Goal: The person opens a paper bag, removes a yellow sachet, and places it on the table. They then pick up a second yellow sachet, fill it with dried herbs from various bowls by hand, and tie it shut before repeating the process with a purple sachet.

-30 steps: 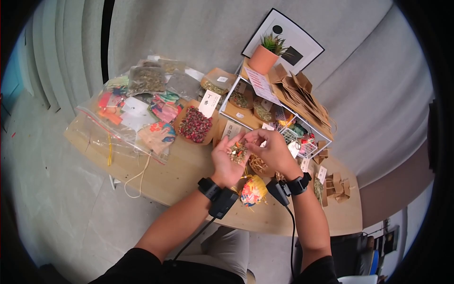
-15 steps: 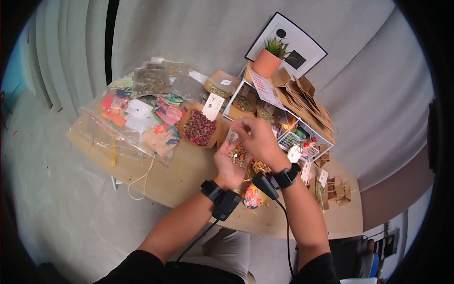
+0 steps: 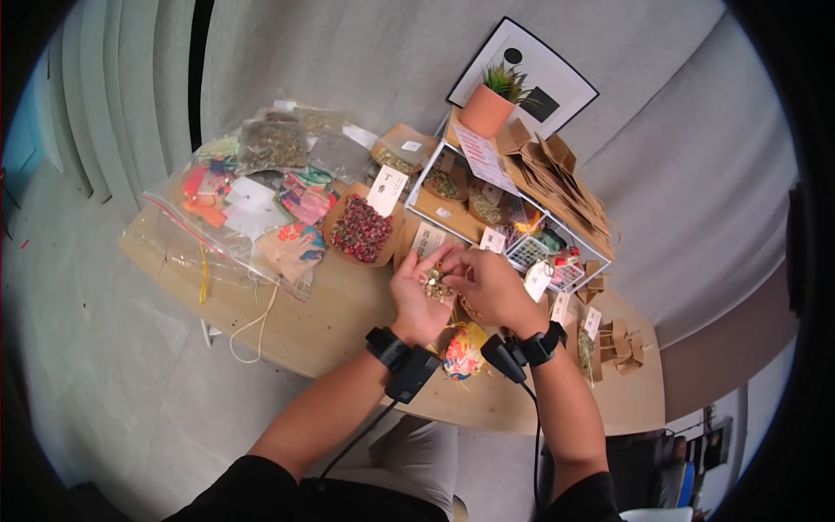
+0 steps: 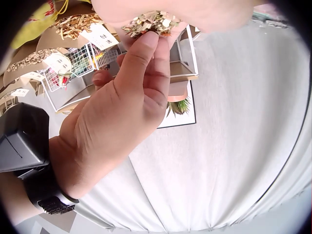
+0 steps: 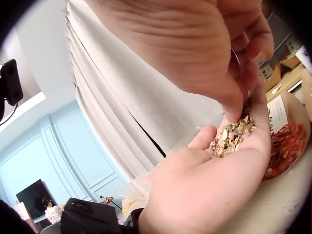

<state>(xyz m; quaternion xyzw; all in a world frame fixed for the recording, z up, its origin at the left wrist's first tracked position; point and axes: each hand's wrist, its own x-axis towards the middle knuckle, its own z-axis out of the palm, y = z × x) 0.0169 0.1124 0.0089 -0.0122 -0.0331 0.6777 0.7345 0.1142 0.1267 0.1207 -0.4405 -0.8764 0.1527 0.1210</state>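
Note:
My left hand (image 3: 419,306) lies palm up over the table, its fingers extended under a small heap of dried herb mix (image 5: 231,139). The heap shows pale chips, green bits and a few red specks. From above, my right hand (image 3: 497,291) reaches into the palm. Its thumb and curled fingers pinch at the herb mix in the left wrist view, with the thumb tip (image 4: 150,40) right at the heap's edge. Just below the hands, a colourful drawstring pouch (image 3: 467,351) sits on the table.
A tray of dark red dried buds (image 3: 361,233) stands left of the hands, beside a large clear bag (image 3: 156,230) with fabric pouches. Behind is a white-framed shelf (image 3: 417,183) carrying a potted plant (image 3: 487,111) and paper bags (image 3: 557,178). Small kraft bags (image 3: 622,344) stand at the right.
My right hand rose away from the palm half a second ago and is now back down at the herb mix. The left hand stays palm up in nearly the same place.

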